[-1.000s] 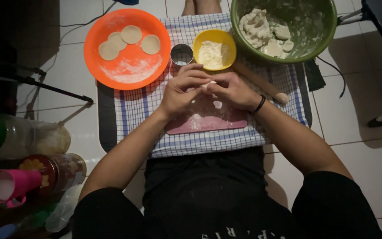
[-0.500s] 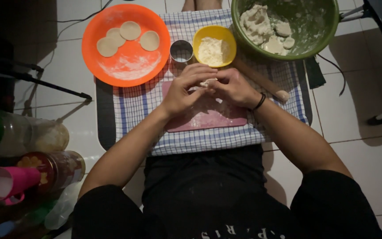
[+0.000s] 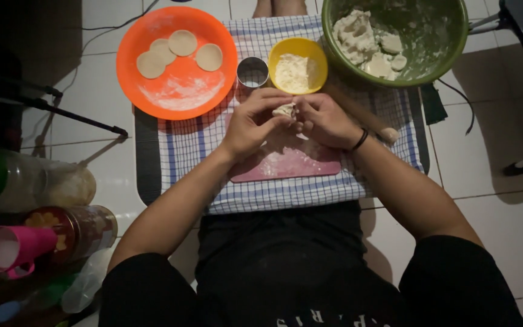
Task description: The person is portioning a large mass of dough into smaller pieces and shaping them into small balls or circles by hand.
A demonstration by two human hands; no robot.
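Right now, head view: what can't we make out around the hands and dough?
- Dough piece: mostly hidden between the left hand and right hand; shape unclear.
- Rolling pin: mid-length covered by the right hand.
- Green bowl: top cut off by the frame edge.
- Bottles lower left: too dark to identify.

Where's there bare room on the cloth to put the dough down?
The pink board is bare toward the body, below both hands. The checked cloth is free left of the board, under the orange plate. The far edge is crowded: metal ring, yellow bowl, green bowl.
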